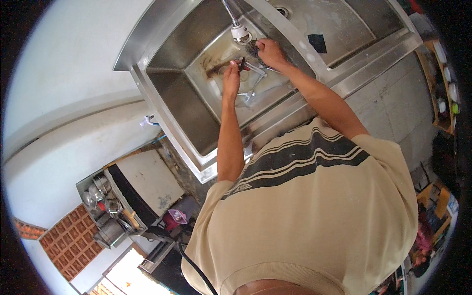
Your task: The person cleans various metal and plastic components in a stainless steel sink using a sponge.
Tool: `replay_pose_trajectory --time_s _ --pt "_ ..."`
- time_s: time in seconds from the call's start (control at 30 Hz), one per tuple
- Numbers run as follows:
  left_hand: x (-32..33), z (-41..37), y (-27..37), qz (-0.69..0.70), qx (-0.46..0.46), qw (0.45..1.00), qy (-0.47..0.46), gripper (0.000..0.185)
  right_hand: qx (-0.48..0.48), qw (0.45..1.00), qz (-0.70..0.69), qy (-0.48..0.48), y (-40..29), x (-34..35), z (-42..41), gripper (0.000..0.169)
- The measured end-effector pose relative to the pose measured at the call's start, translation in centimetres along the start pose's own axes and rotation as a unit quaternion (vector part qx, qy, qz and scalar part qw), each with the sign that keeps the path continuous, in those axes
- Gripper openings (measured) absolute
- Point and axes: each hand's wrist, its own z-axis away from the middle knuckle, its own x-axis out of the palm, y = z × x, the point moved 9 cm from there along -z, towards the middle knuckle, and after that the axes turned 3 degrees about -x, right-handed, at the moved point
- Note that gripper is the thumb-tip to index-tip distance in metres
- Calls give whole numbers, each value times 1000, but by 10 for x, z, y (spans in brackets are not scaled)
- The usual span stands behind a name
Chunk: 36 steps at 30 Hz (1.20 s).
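My left hand (pixel 231 83) is over the bottom of a stainless steel sink basin (pixel 201 110). Its fingers are closed on a small dark utensil (pixel 242 65), whose exact kind I cannot make out. To the right, my right hand (pixel 272 54) grips a dark wire scourer (pixel 252 48) just under the white tap head (pixel 240 34). Metal cutlery (pixel 258 69) lies in the basin between and below my hands, with a fork (pixel 246 95) nearer to me. Brown stains and a shallow layer of water show on the basin floor.
A second steel basin (pixel 339 33) adjoins on the right, with a black square piece (pixel 317 43) lying in it. Metal pots (pixel 101 184) stand on a shelf at lower left. A small tap (pixel 147 121) projects beside the sink. Wooden shelving (pixel 438 88) holds dishes at far right.
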Motion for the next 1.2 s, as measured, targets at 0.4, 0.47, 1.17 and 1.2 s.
replay_pose_trajectory --time_s 0.4,0.47,1.17,1.2 --pt "7 -52 12 -183 116 968 128 22 114 959 110 -236 34 35 19 21" --pt "7 -55 10 -191 94 968 131 21 122 960 102 -230 38 33 20 22" --pt "45 -59 -7 143 -70 987 -28 32 68 953 164 -244 32 26 24 27" --pt "47 -57 -6 151 -68 985 -38 32 72 952 167 -247 29 23 26 27"
